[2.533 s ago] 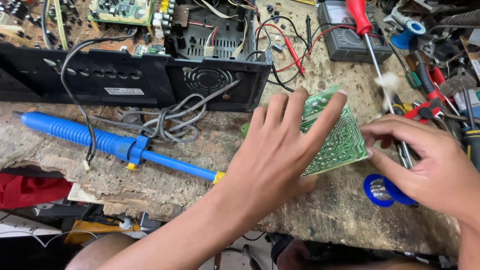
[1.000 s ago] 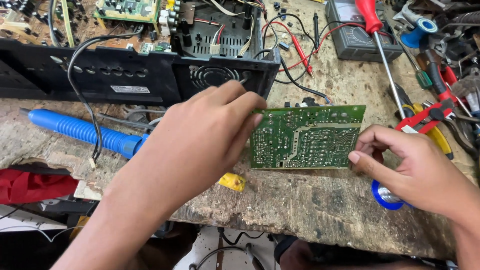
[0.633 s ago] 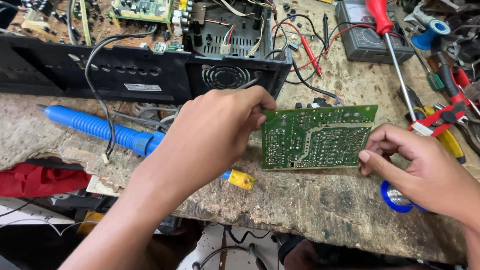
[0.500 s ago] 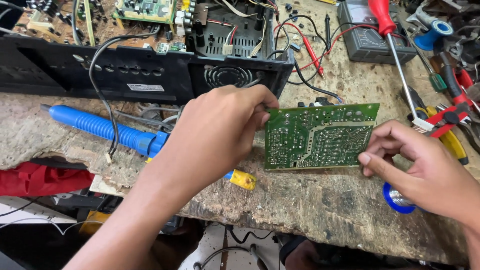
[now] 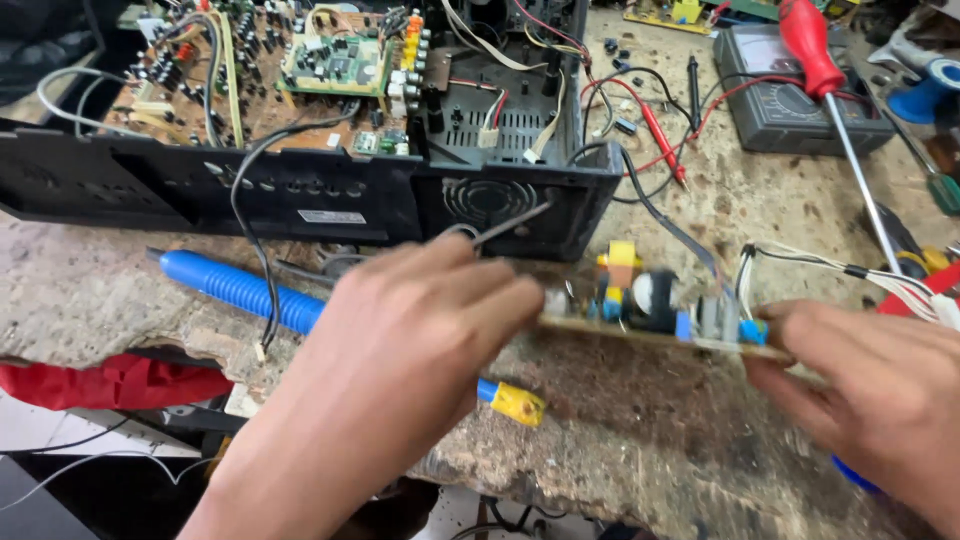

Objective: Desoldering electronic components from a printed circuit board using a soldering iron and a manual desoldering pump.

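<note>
circuit board [image 5: 655, 315] held edge-on by both hands.

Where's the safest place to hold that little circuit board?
By its two short ends, from the sides, as the left hand and right hand do now. The circuit board lies nearly flat with parts standing on top, so only its thin bare edges offer a grip clear of them.
</note>
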